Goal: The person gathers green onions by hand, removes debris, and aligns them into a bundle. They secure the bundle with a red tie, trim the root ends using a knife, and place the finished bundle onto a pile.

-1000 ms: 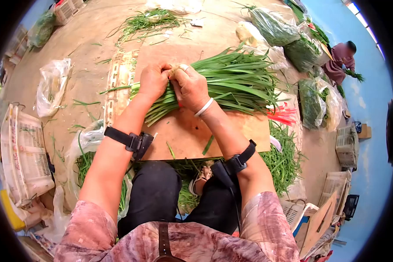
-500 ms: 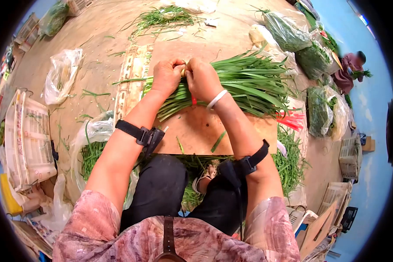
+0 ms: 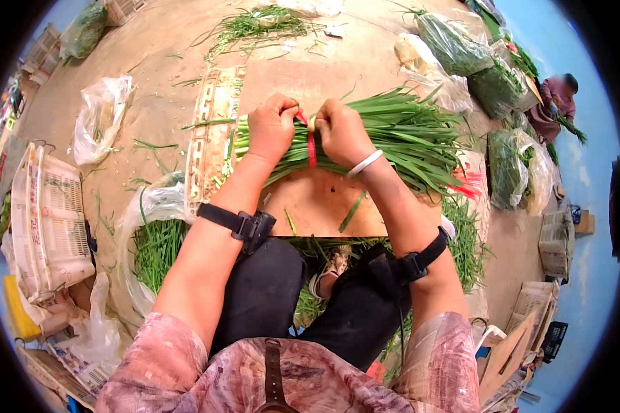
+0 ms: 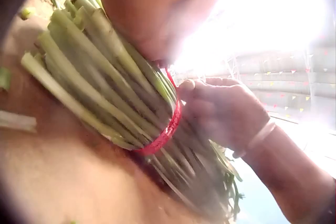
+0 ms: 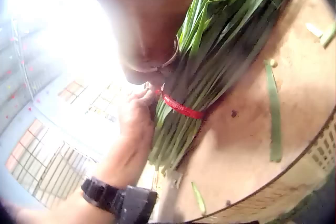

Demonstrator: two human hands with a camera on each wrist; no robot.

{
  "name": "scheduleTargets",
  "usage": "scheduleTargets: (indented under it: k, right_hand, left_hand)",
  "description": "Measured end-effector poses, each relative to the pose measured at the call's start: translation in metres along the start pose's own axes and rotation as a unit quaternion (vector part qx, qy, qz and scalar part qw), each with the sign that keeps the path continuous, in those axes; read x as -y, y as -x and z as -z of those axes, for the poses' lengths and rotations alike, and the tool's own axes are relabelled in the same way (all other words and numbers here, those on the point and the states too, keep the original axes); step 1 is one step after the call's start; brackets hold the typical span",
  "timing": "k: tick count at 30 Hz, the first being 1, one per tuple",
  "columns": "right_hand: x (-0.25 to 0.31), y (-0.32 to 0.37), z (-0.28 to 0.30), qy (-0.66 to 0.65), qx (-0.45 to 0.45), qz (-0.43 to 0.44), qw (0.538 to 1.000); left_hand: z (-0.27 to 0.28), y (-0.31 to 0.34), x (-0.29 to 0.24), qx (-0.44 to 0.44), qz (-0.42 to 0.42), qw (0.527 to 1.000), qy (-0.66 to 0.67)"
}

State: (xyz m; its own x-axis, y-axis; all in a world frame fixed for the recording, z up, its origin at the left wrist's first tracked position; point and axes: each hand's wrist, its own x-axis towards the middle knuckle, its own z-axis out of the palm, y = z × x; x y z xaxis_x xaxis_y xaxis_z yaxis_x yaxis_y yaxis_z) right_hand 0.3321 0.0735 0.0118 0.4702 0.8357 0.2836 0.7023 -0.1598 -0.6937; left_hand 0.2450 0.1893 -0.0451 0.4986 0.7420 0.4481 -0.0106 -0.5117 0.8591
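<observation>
A thick bundle of long flat green chives (image 3: 406, 134) lies across a board (image 3: 310, 199), its pale cut stems (image 4: 79, 71) to the left. Around the stems runs a red tie (image 3: 312, 150), printed in the right wrist view. My left hand (image 3: 272, 131) pinches a red end of it above the bundle. Close beside it, my right hand (image 3: 344, 134) has its fingers curled at the tie on top of the bundle, with a ring on one finger. The left wrist view shows the right thumb and fingertips right at the band (image 4: 163, 137); the knuckles hide part of it.
More red ties (image 3: 467, 184) lie at the board's right end. Loose greens (image 3: 465, 241) are heaped to the right, and a plastic bag of greens (image 3: 160, 251) stands at left. A white crate (image 3: 55, 217) is farther left. Another person (image 3: 554, 107) works among bagged greens at the back right.
My hands have come slightly apart from their meeting point above the bundle. A red end now stretches between them, and more of the red band around the stems shows.
</observation>
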Motion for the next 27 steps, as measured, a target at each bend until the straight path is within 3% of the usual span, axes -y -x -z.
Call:
scheduleTargets:
  k: [3,4,7,9,11,13,15,16,17,19,20,24,27]
  right_hand:
    - [-0.014,-0.011,-0.006,-0.088,-0.032,-0.064,0.994]
    - [-0.005,-0.015,-0.002,-0.089,-0.038,-0.127,0.987]
    - [-0.027,-0.029,-0.012,-0.065,-0.039,-0.189,0.979]
    - [-0.033,-0.037,-0.011,-0.042,-0.04,-0.189,0.98]
    - [-0.028,-0.044,-0.008,0.025,0.044,-0.181,0.982]
    - [-0.018,-0.049,-0.002,0.059,0.059,-0.192,0.978]
    - [0.0,-0.05,0.002,0.209,0.114,-0.067,0.969]
    - [0.013,-0.053,0.005,0.188,0.16,-0.07,0.967]
    - [0.019,-0.057,0.004,0.187,0.16,-0.069,0.967]
    - [0.03,-0.066,-0.001,0.301,0.249,0.054,0.919]
    - [0.038,-0.068,-0.001,0.313,0.255,0.082,0.911]
    - [0.014,-0.075,-0.016,0.213,0.282,0.13,0.926]
    - [0.003,-0.073,-0.028,0.104,0.266,0.072,0.956]
  left_hand:
    - [0.004,0.005,-0.004,-0.016,-0.022,0.996,0.079]
    - [0.007,0.008,-0.011,-0.021,-0.035,0.997,0.069]
    - [0.011,0.019,-0.021,-0.033,-0.087,0.994,0.055]
    - [0.016,0.025,-0.036,-0.026,-0.083,0.995,0.056]
    - [0.022,0.027,-0.043,0.023,-0.255,0.963,-0.083]
    - [0.022,0.036,-0.044,0.037,-0.269,0.957,-0.103]
    - [0.02,0.043,-0.05,0.072,-0.367,0.893,-0.251]
    - [0.019,0.043,-0.051,0.078,-0.404,0.866,-0.284]
    - [0.018,0.042,-0.052,0.079,-0.404,0.866,-0.285]
    - [0.017,0.039,-0.052,0.102,-0.479,0.811,-0.319]
    - [0.017,0.037,-0.051,0.167,-0.463,0.807,-0.325]
    - [0.013,0.035,-0.044,0.186,-0.464,0.794,-0.346]
    - [0.013,0.039,-0.045,0.151,-0.467,0.801,-0.344]
